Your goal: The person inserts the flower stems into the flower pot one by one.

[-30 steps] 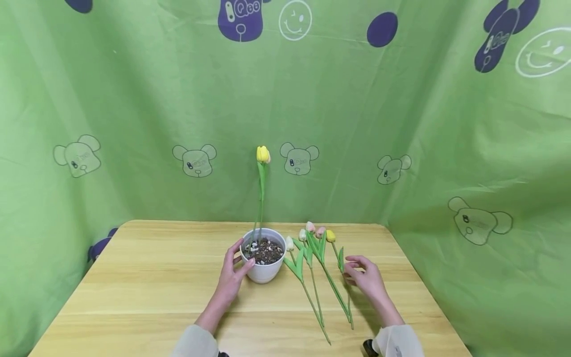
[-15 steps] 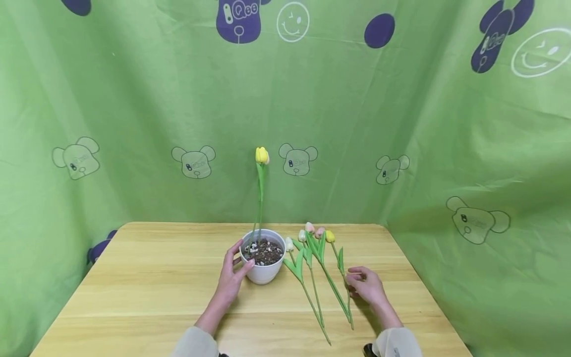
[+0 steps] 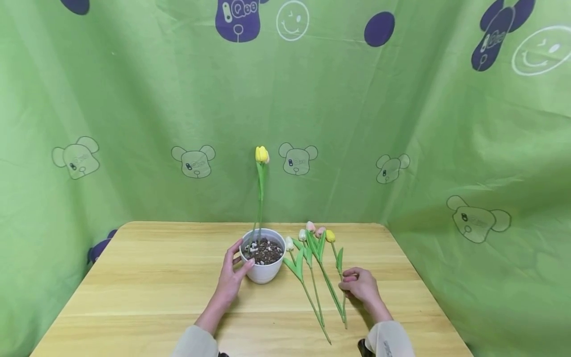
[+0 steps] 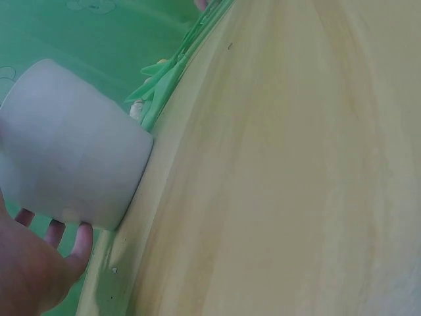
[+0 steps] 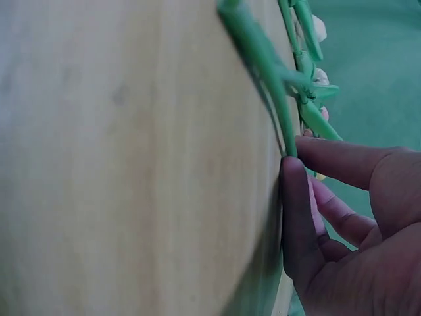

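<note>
One flowerpot (image 3: 264,272), one loose yellow tulip (image 3: 330,236)
Lower centre, left hand (image 3: 229,280) grips the flowerpot (soil (image 3: 268,253) inside); lower right, right hand (image 3: 361,286) pinches the tulip's stem (image 3: 344,303).

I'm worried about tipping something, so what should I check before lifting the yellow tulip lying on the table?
1. White pot upright on the table: ok.
2. Left hand steadying the pot: ok, fingers and thumb spread around its side.
3. Right hand gripping the lying yellow tulip: ok, thumb and finger pinch its stem.
4. Its stem clear of the pink tulips: cannot tell, the lower ends lie very close.
5. Room in the soil: ok, bare soil shows beside the standing stems.
6. Soil firmness: cannot tell.
</note>
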### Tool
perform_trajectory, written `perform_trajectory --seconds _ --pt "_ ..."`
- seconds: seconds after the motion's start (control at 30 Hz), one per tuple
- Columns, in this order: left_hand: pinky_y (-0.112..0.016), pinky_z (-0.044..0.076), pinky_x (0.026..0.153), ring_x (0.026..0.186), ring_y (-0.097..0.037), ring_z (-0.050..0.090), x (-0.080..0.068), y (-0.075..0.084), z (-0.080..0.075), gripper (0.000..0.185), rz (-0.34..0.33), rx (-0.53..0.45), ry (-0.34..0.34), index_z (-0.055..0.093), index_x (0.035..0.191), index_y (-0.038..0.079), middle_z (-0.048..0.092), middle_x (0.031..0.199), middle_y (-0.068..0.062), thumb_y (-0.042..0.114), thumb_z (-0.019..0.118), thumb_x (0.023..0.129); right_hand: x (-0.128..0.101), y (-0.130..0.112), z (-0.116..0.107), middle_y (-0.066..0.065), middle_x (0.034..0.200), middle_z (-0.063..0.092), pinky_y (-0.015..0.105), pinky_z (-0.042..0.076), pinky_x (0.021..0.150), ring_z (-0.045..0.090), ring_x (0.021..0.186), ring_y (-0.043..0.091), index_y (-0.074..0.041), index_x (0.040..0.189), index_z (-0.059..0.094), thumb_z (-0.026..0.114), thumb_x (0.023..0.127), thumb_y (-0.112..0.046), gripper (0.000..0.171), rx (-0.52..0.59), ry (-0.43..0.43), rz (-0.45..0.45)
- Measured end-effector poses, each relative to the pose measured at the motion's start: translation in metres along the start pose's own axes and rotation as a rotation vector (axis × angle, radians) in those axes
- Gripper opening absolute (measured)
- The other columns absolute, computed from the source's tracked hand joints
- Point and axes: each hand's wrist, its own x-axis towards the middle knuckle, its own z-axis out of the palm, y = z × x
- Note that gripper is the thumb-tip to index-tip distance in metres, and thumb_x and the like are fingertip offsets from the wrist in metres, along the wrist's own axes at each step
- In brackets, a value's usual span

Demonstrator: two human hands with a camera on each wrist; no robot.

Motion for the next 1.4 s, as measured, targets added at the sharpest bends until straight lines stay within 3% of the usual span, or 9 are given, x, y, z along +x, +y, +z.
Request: perform_trajectory --seconds 0.23,0.63,1.03,1.23,1.4 --pt "-0.067 0.045 0.109 0.141 -0.047 0.044 0.001 0.0 0.0 0.072 0.003 0.001 -0.001 0.036 0.159 0.027 0.031 0.164 -0.016 0.031 0.072 0.097 -0.001 -0.004 -0.002 0.018 0.091 0.072 0.031 0.061 0.057 0.067 0.065 0.021 0.013 0.114 0.065 0.073 0.08 0.01 0.035 -0.023 0.017 0.009" --pt "-0.066 0.046 0.108 0.14 -0.046 0.044 0.001 0.0 0.001 0.072 0.006 0.003 -0.001 0.036 0.159 0.027 0.032 0.164 -0.016 0.032 0.071 0.097 0.003 -0.001 -0.006 0.018 0.09 0.07 0.03 0.061 0.058 0.065 0.065 0.019 0.014 0.117 0.065 0.069 0.084 0.009 0.033 0.012 0.008 0.044" --pt "-0.067 0.045 0.109 0.141 -0.047 0.044 0.0 0.0 -0.001 0.072 -0.001 0.008 0.002 0.036 0.159 0.027 0.032 0.164 -0.016 0.032 0.071 0.097 0.001 -0.021 -0.013 0.032 0.124 0.062 0.029 0.064 0.069 0.07 0.086 0.026 0.013 0.136 0.054 0.065 0.094 0.007 0.044 0.146 -0.02 0.029" --pt "-0.067 0.045 0.109 0.141 -0.047 0.044 0.0 0.002 -0.001 0.071 -0.004 0.0 0.001 0.036 0.159 0.026 0.032 0.163 -0.016 0.031 0.071 0.097 -0.001 -0.031 -0.013 0.029 0.128 0.06 0.029 0.064 0.075 0.07 0.095 0.026 0.01 0.139 0.053 0.064 0.096 0.003 0.044 0.193 -0.024 0.004" --pt "-0.067 0.046 0.108 0.141 -0.047 0.044 0.0 0.001 -0.002 0.071 -0.005 0.003 0.001 0.036 0.159 0.026 0.031 0.163 -0.016 0.031 0.071 0.097 -0.001 -0.045 -0.011 0.018 0.123 0.063 0.027 0.064 0.076 0.068 0.099 0.023 0.007 0.138 0.055 0.065 0.098 0.001 0.042 0.246 -0.022 -0.032"
